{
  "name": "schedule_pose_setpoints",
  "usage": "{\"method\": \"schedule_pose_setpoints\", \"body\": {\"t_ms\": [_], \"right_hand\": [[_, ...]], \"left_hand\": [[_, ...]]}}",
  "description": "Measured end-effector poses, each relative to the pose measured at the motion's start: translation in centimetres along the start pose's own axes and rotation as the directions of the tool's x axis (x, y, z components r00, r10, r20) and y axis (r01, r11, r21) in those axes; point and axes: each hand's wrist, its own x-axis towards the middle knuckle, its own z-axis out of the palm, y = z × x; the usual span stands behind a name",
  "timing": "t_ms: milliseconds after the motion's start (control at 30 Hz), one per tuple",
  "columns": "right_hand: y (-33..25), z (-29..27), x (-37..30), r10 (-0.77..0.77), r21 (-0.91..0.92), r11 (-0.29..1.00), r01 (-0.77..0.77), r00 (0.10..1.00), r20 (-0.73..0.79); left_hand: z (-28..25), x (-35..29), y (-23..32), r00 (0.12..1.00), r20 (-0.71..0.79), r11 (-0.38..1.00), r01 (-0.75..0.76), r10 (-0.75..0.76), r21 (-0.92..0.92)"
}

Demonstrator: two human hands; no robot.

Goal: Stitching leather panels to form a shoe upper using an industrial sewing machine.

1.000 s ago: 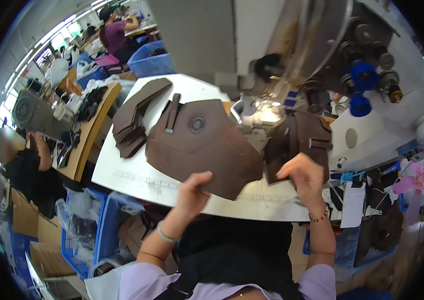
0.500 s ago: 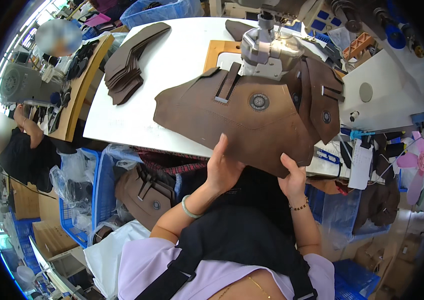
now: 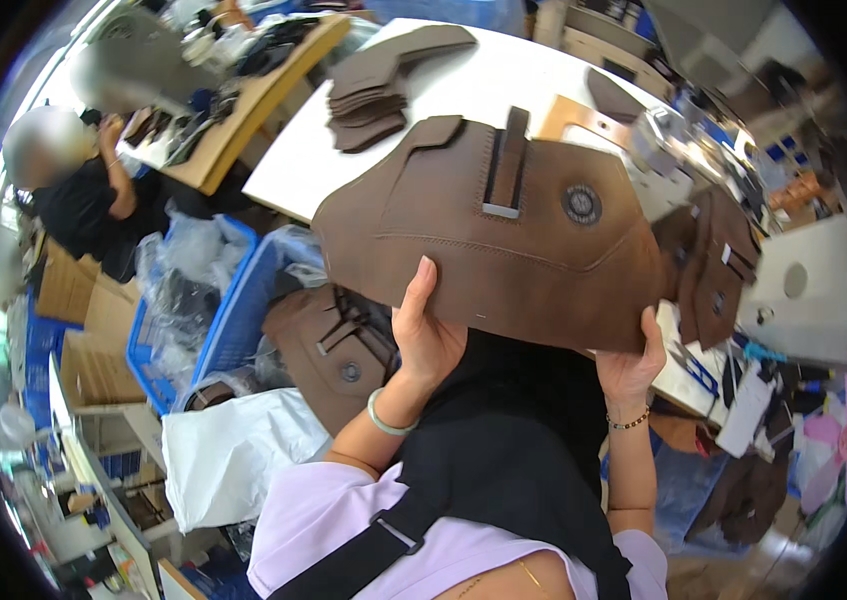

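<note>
Between my two hands is a large brown leather panel (image 3: 534,285), held up at the near edge of the white table. It carries stitched seams, a strap with a metal end and a round dark emblem. My left hand (image 3: 428,340) grips its lower edge left of the middle, thumb on the front face and fingers behind. At the lower right corner my right hand (image 3: 632,370) pinches it the same way. Beyond the panel, partly hidden by it, stands a sewing machine head (image 3: 666,140). More brown panels (image 3: 719,265) with an emblem lie right of it.
Stacked brown leather pieces (image 3: 374,90) lie on the white table (image 3: 289,180). To the left are a blue crate (image 3: 224,300) with plastic bags, another brown panel (image 3: 329,350) and a white bag (image 3: 239,450). Scissors (image 3: 696,370) and a pink fan (image 3: 844,440) are at right. Another person sits far left.
The leather panel has come away from the sewing machine and up toward me, still in both hands. My view has turned, so the table and crates appear farther right.
</note>
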Motion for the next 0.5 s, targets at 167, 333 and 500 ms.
{"method": "schedule_pose_setpoints", "body": {"t_ms": [167, 333, 500], "right_hand": [[6.2, 6.8, 3.9, 0.263, 0.291, 0.879, -0.377, 0.893, 0.364], [9.7, 13.8, 7.9, 0.385, 0.262, 0.841, -0.473, 0.864, 0.323], [9.6, 16.2, 10.5, 0.300, 0.248, 0.891, -0.380, 0.904, 0.306]], "left_hand": [[-0.5, 0.4, 3.6, 0.951, 0.079, 0.953, -0.296, 0.300, -0.067], [-1.1, 1.7, 5.8, 0.919, 0.070, 0.919, -0.378, 0.387, -0.114], [0.4, 4.7, 7.0, 0.913, 0.211, 0.919, -0.289, 0.349, -0.269]]}}
